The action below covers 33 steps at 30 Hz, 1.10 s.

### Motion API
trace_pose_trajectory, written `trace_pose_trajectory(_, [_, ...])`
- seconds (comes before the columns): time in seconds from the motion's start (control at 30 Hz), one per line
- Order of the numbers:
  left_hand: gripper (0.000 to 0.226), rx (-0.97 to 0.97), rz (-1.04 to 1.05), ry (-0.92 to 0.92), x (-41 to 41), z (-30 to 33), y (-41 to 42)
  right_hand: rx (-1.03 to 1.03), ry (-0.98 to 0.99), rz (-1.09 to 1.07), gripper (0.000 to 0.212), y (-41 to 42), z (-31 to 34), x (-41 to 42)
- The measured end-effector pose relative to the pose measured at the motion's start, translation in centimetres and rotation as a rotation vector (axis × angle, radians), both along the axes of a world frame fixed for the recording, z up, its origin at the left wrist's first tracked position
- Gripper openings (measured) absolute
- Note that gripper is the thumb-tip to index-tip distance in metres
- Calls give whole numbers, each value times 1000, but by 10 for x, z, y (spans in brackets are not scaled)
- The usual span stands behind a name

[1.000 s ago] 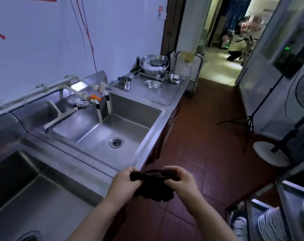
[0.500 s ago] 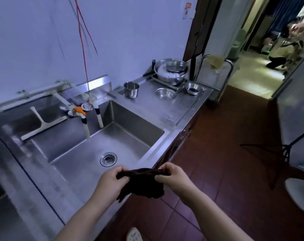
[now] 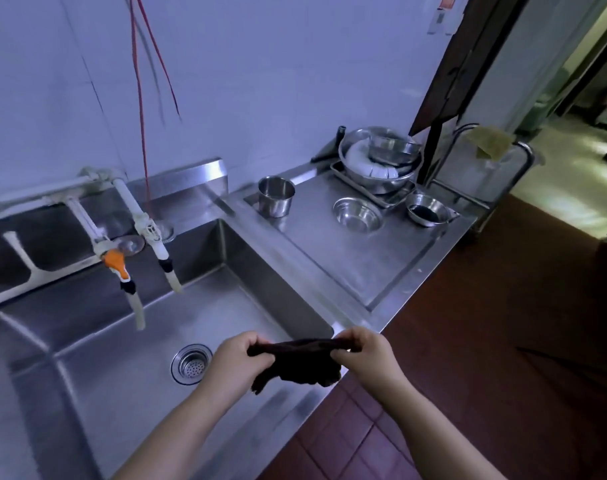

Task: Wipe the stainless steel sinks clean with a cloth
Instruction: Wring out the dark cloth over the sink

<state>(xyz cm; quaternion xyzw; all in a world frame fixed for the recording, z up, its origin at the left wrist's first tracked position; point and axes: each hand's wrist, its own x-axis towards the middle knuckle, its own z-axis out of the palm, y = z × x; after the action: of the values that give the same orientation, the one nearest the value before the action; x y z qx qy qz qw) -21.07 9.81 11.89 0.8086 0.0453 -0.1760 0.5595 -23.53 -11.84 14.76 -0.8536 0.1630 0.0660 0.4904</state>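
Observation:
A dark cloth [image 3: 300, 362] is stretched between both hands above the front right corner of the stainless steel sink [image 3: 129, 368]. My left hand [image 3: 234, 363] grips its left end and my right hand [image 3: 362, 355] pinches its right end, with the cloth's middle sagging below. The sink basin has a round drain strainer [image 3: 192, 364] just left of my left hand. Two white taps [image 3: 146, 244], one with an orange handle, hang over the basin's back.
On the steel counter [image 3: 357, 258] to the right stand a metal cup [image 3: 276, 196], small bowls [image 3: 357, 214] and a stack of large bowls [image 3: 381, 159] on a tray. A white squeegee [image 3: 28, 268] lies behind the sink. Red floor tiles [image 3: 485, 341] run along the right.
The view has swung left and closer to the sink. Both hands have carried the cloth from over the floor to above the basin's front right corner and pulled it out wider.

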Motion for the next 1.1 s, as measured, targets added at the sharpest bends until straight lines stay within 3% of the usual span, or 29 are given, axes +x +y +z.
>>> trace_pose_trajectory(0.3, [20,131,220,18,111,-27,-38,-13,49,228,14,-36,-37,163])
trace_pose_trajectory(0.43, [20,193,376,19,168,-27,-55,14,1,358,25,-38,-38,247])
trace_pose_trajectory(0.53, [24,259,464,-34,212,-22,-61,28,-63,408,31,-31,-32,306])
trace_pose_trajectory(0.73, [26,378,660,-206,266,-44,-77,-16,-150,516,22,-33,-55,379])
trace_pose_trajectory(0.93, [16,397,560,4,264,-120,-102,-222,27,709,24,-58,-124,387])
trace_pose_trajectory(1.1, [25,421,462,61,244,-152,-112,-220,72,795,48,-76,-143,380])
